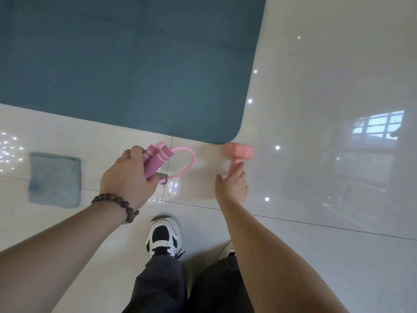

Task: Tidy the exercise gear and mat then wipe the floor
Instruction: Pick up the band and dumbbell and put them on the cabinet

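While left hand [128, 177] grips jump rope [158, 161], right hand [232, 186] touches dumbbell [238, 153] — beside mat [135, 75]

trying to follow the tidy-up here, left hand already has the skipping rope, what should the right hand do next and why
Probably close the right hand round the handle of the pink dumbbell and lift it. Its fingers are reaching the handle but not yet wrapped round it, and the dumbbell lies on the floor just off the mat corner. The left hand already grips the skipping rope, so it is busy.
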### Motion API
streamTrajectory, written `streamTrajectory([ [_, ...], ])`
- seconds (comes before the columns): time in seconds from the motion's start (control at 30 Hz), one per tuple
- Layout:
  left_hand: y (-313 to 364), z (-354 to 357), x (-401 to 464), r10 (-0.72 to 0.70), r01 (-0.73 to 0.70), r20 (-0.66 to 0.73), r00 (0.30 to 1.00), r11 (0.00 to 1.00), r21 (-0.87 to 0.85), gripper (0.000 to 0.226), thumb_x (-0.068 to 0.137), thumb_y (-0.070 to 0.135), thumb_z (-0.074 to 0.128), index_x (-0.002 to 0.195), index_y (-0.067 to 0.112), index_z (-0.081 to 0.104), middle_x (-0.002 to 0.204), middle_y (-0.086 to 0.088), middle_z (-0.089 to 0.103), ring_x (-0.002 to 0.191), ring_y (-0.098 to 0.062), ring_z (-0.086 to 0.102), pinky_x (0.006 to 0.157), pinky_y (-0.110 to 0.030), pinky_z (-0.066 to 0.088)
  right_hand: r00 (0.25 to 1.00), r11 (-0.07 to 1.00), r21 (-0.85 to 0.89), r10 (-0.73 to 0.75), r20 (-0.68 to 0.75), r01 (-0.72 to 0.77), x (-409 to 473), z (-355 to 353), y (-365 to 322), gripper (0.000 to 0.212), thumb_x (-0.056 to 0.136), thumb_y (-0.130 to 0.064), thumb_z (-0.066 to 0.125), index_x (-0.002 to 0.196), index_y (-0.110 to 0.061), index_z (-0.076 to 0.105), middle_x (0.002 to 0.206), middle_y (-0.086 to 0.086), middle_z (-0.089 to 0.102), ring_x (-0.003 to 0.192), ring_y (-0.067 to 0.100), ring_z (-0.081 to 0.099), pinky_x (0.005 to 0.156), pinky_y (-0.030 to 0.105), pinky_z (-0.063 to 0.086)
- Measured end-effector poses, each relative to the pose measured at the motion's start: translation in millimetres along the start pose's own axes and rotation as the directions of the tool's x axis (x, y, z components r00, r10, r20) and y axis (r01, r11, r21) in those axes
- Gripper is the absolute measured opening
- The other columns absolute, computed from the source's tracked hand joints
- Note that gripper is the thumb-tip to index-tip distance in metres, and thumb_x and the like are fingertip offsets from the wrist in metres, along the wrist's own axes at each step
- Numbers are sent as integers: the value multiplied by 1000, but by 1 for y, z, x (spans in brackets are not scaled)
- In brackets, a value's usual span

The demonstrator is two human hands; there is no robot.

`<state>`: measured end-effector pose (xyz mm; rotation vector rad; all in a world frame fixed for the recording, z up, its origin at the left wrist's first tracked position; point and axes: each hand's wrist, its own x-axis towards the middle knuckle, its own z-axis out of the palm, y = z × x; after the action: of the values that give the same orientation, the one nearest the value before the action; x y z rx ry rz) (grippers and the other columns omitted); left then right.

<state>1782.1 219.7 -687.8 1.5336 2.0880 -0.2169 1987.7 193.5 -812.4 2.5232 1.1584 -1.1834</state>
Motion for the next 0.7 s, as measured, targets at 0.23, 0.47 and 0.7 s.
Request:
streamTrajectory([
  [0.23,2,0,6,13,-13,-10,1000,1000,-2,41,79,33,69,104,10,46,97,-8,55,67,-27,47,56,-33,36,996,996,-7,83,28,-83,12,-17,-3,16,89,-14,46,105,-12,42,108,7,60,98,30,59,89,40,45],
  [0.47,30,-55,-10,31,-33,-52,998,999,-35,41,77,34,70,99,9,45,93,-7,53,69,-28,46,59,-35,39,994,994,30,-109,19,109,-38,-83,-6,14,89,-18,49,97,-15,39,98,4,58,88,30,58,78,39,46],
  [0.7,94,-158,-61,68,-80,-121,990,992,-97,25,81,23,62,96,11,45,89,-4,45,69,-28,44,60,-33,34,986,972,163,-163,-40,168,-123,-218,-26,14,88,-20,53,93,-15,41,83,0,55,73,26,52,59,32,36],
])
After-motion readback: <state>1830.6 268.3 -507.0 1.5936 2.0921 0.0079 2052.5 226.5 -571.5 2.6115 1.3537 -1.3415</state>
